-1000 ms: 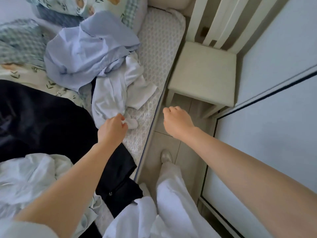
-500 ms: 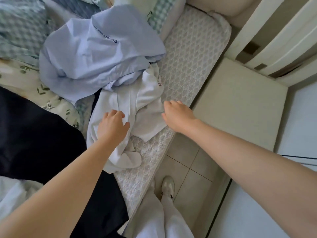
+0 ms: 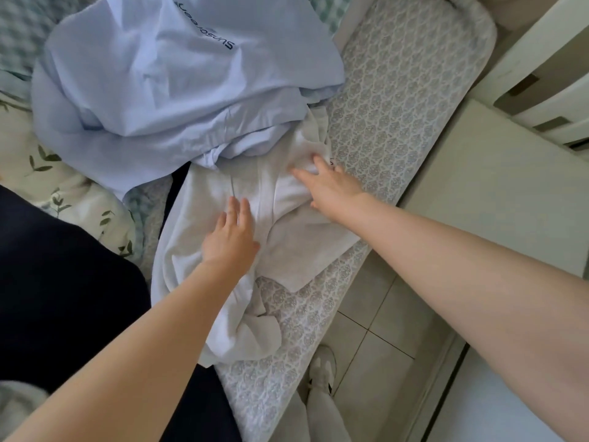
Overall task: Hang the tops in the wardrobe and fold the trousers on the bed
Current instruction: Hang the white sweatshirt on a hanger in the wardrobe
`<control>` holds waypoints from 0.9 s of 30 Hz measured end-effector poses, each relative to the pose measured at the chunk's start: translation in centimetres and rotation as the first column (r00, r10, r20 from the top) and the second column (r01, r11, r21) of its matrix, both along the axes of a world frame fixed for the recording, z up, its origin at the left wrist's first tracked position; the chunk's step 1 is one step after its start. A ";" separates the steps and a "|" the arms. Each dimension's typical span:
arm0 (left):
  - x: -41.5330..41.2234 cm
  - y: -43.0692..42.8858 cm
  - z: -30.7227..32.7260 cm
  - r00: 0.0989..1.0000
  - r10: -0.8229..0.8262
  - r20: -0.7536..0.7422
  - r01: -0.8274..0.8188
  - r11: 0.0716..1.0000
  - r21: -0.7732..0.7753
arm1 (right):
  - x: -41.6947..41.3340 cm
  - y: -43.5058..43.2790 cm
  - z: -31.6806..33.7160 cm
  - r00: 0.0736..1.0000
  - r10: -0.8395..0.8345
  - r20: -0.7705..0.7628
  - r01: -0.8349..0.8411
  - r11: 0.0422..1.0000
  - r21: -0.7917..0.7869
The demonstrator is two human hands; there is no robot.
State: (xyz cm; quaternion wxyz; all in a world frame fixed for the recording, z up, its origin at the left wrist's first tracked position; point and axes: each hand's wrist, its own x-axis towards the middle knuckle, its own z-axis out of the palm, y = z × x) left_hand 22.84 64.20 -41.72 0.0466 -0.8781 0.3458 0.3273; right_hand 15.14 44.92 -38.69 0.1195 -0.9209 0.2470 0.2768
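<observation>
A crumpled white garment (image 3: 210, 269) lies on the patterned mattress (image 3: 392, 103) near the bed's right edge. My left hand (image 3: 231, 237) rests flat on its middle with the fingers straight. Farther up, my right hand (image 3: 328, 186) reaches onto the garment's upper part, fingers extended and touching the cloth. A pale blue garment with dark lettering (image 3: 165, 68) is heaped just beyond, overlapping the white one's top. A large dark navy garment (image 3: 57, 282) covers the bed at the left.
A cream bedside cabinet (image 3: 497, 186) stands right of the bed, white slats behind it. A tiled floor strip (image 3: 376, 330) runs between bed and a white wardrobe panel (image 3: 510, 409). My white-trousered leg and shoe (image 3: 322, 374) stand there. Leaf-print bedding (image 3: 47, 173) lies at left.
The view has moved closer over the bed. My left hand uncurled and now lies flat on the white garment. My right hand moved from the bed's edge onto the garment's upper part.
</observation>
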 end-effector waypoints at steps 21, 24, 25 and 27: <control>-6.6 3.2 14.8 0.878 0.209 -0.430 -0.375 0.858 -0.350 | -7.5 5.4 13.1 0.537 -0.744 0.398 0.484 0.658 0.578; -8.4 3.4 17.3 0.892 0.187 -0.410 -0.352 0.858 -0.374 | -9.1 7.7 17.6 0.495 -0.762 0.417 0.424 0.631 0.649; -9.1 3.3 18.2 0.895 0.183 -0.406 -0.351 0.852 -0.389 | -9.6 8.6 19.0 0.487 -0.760 0.429 0.400 0.631 0.664; -10.3 3.1 20.2 0.903 0.158 -0.400 -0.348 0.816 -0.462 | -10.6 10.2 21.6 0.463 -0.752 0.470 0.349 0.642 0.683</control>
